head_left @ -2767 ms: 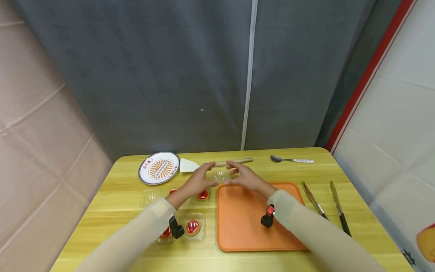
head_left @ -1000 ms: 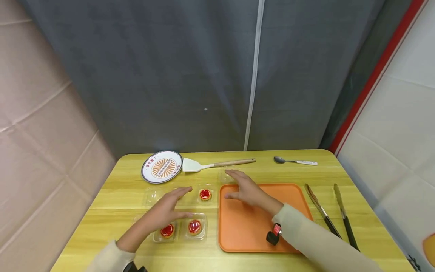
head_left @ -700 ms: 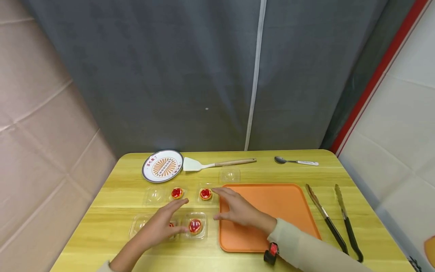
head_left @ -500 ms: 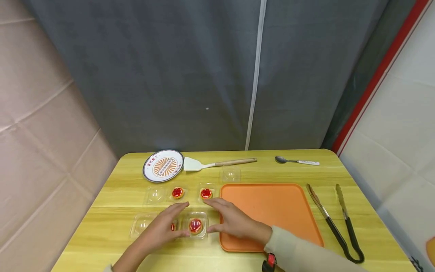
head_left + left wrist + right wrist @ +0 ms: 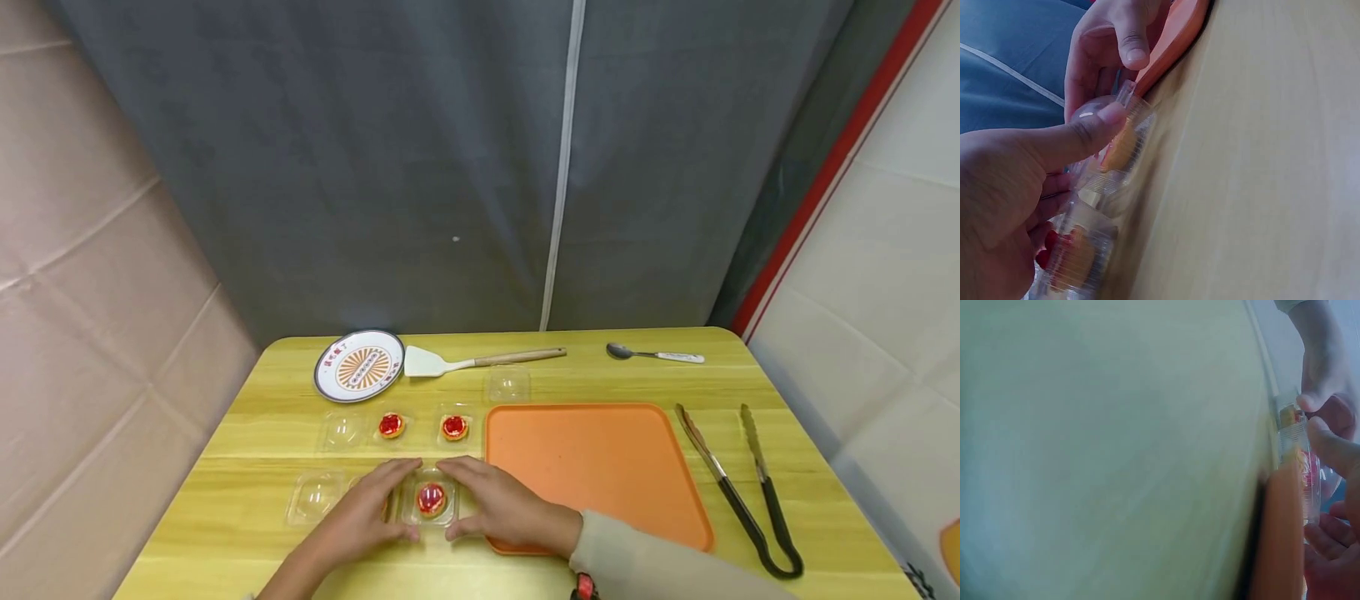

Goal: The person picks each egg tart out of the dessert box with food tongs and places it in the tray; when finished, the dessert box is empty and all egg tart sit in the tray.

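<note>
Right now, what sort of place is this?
Likely a staged filming booth rather than a working kitchen: grey curtain behind, creased sheet at left, and tarts laid out on a table.

No text readable with certainty. On white plate (image 5: pixel 359 366), far left of table (image 5: pixel 600 382): red characters (image 5: pixel 335 357) on left part of rim, looking Chinese, too small for sure reading; more red characters on right part of rim. In middle of same plate, small signs in band, also unreadable. On handle (image 5: pixel 680 357) of spoon, far right: tiny dark marks, cannot tell if letters. On white wall (image 5: pixel 862 317), near right: black strokes (image 5: pixel 917 579), not readable.
</note>
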Demonstrator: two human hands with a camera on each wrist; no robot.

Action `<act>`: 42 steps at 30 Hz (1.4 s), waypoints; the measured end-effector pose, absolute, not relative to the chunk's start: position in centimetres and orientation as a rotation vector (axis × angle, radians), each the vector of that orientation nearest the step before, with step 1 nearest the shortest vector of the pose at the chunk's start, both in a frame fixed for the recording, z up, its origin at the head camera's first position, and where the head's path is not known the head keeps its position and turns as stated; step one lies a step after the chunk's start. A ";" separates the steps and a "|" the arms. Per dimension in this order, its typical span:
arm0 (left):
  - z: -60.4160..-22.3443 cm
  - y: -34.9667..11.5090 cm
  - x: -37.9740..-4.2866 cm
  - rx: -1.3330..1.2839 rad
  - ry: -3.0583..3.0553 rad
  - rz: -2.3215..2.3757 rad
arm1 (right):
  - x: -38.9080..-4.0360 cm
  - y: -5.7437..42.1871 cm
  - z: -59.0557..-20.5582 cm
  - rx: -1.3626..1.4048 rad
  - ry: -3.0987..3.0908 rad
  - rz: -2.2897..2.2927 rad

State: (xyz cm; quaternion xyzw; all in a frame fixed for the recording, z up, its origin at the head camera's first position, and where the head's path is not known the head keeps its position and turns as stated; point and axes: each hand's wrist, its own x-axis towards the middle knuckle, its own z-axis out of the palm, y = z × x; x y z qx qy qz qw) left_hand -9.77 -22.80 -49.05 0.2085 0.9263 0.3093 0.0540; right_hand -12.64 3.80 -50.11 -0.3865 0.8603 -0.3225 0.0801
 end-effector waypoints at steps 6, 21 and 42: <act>-49.9 -22.8 -9.5 0.665 2.875 0.902 | -12.5 3.6 -50.4 -1.172 2.604 -0.926; -51.1 -22.6 -9.4 0.699 3.005 0.879 | -12.6 3.4 -50.3 -1.092 2.625 -0.866; -51.1 -22.1 -9.4 0.689 3.059 0.793 | -13.5 3.5 -49.8 -1.102 2.554 -0.894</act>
